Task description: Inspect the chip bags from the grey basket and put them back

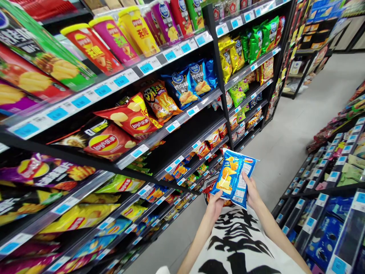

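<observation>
A blue bag of chips (232,177) is held in front of my body, its printed back side facing up toward me. My left hand (215,205) grips its lower left edge, with the thumb on top. My right hand (251,188) is closed on the bag's right edge, fingers partly hidden beneath it. Behind the bag and close to my left hand, a red package (207,189) shows in part; what carries it is hidden.
Snack shelves (199,102) run along my left, with chip bags, canisters (138,30) and blue price tags. Lower racks (316,201) stand on my right. Between them lies a grey floor aisle (285,121). Another shelf unit (309,53) is farther back.
</observation>
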Demonstrator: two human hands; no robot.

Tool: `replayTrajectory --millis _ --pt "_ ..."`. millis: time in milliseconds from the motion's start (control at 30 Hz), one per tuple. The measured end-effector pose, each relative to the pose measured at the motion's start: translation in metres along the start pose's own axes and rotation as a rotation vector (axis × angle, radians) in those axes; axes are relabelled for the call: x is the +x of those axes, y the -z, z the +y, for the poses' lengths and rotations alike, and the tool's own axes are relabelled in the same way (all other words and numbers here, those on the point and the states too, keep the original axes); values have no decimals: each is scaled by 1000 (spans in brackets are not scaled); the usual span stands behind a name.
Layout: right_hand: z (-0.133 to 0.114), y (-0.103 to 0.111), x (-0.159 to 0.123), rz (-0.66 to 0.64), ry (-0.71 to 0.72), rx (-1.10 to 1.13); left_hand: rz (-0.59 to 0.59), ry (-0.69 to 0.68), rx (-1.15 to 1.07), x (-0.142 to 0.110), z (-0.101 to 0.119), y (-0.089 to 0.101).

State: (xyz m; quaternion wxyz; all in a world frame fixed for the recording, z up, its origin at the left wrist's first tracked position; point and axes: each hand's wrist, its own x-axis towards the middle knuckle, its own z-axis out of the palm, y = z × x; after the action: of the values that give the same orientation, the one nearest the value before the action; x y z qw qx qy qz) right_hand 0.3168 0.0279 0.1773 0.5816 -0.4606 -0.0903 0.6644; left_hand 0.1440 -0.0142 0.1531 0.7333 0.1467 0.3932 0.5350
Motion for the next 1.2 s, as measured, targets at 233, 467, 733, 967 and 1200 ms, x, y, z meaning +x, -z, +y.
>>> replayTrajectory --millis 233,467,733,967,1200 --pt "1 0 1 -13 3 -13 5 -11 -2 1 -1 3" --pt "3 1 2 -19 1 -13 7 -7 -7 1 -1 6" --pt "4 0 3 -28 4 -8 15 1 -4 0 0 7" --pt "5 -1 2 -6 -2 -1 38 10 -10 -3 3 0" --pt "6 -1 2 -6 -28 4 66 21 -18 -6 6 -7"
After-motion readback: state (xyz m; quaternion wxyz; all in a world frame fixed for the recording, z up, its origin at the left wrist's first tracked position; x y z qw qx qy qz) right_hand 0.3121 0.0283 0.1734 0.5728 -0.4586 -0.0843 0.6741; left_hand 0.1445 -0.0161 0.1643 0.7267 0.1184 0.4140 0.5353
